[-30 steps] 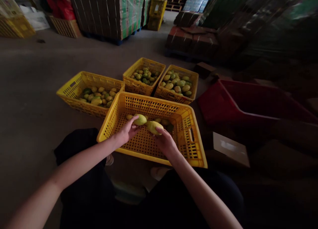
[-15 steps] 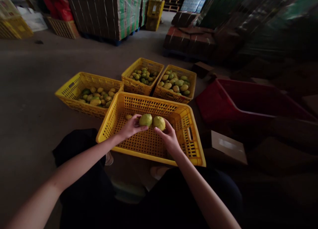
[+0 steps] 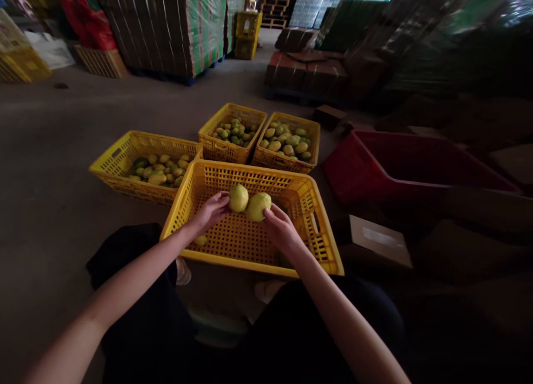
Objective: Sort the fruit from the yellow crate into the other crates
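Note:
My left hand (image 3: 214,209) grips a yellow-green mango (image 3: 239,198) with its fingertips. In my right hand (image 3: 283,226) is a second, similar mango (image 3: 259,207), its near end tucked against the thumb. The two fruits are side by side, nearly touching, above a yellow plastic crate (image 3: 250,262) with a perforated floor. Inside that crate, a yellow fruit (image 3: 200,240) lies at the near left, partly covered by my left wrist. Something dark green shows in shadow behind my right hand, too dim to make out.
Three more yellow crates holding mangoes stand beyond: one at left (image 3: 104,165), one at back middle (image 3: 208,134), one at back right (image 3: 314,151). A red tub (image 3: 353,170) and a cardboard box (image 3: 378,237) are at right. Wrapped pallet stacks (image 3: 166,34) stand farther off.
Both mangoes have been turned in my fingers, and the left one now shows a yellower side. The right one has tilted and shifted slightly left. The view has shifted a little.

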Available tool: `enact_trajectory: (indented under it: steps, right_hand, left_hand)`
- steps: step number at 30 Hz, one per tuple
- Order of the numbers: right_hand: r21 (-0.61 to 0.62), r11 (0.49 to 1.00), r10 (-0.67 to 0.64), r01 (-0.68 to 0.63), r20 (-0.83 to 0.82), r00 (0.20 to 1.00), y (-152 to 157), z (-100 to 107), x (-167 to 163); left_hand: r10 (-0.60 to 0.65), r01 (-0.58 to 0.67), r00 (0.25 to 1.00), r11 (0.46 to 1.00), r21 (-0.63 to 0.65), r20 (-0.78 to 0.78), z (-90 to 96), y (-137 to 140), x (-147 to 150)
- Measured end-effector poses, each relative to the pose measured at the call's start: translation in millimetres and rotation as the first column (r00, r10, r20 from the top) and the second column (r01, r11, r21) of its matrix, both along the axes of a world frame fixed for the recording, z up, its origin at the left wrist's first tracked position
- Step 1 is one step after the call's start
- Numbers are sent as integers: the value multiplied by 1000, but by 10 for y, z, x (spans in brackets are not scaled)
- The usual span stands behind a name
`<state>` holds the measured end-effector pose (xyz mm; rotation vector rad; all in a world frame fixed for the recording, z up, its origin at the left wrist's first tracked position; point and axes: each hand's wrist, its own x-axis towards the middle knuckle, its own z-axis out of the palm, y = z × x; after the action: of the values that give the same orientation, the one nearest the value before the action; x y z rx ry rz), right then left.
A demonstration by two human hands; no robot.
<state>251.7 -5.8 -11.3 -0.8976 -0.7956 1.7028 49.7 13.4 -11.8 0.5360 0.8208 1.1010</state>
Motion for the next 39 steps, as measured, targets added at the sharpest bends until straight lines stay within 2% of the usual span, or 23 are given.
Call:
enact_trajectory:
  steps: [4, 8, 12, 17, 25, 29, 39]
  right_hand:
    - [-37, 999, 19, -21, -52, 998, 33, 5, 41]
    - [-75, 997, 5, -10, -75, 997, 45, -45, 59]
    - [-78, 997, -12, 9, -36, 999, 48, -80, 57]
    - [-75, 995, 64, -66, -20, 998, 56, -124, 31]
    - [-77, 991, 101, -106, -68, 993, 67, -191, 26]
    - [-126, 989, 61, -71, -82, 995, 96, -222, 78]
    - [-137, 989, 41, -50, -69, 997, 121, -222, 105]
  left_hand:
    - [14, -10, 999, 995, -97, 43, 37, 14, -16]
    - [38, -32, 998, 993, -114, 50, 58, 28, -26]
    - [57, -58, 998, 991, -121, -6, 30, 32, -10]
    - [62, -64, 998, 983, -173, -16, 27, 13, 24]
    - [7, -16, 998, 991, -132, -68, 29, 13, 26]
    - [-3, -7, 997, 991, -133, -74, 22, -2, -24]
    - [13, -17, 999, 996, -84, -47, 102, -23, -47]
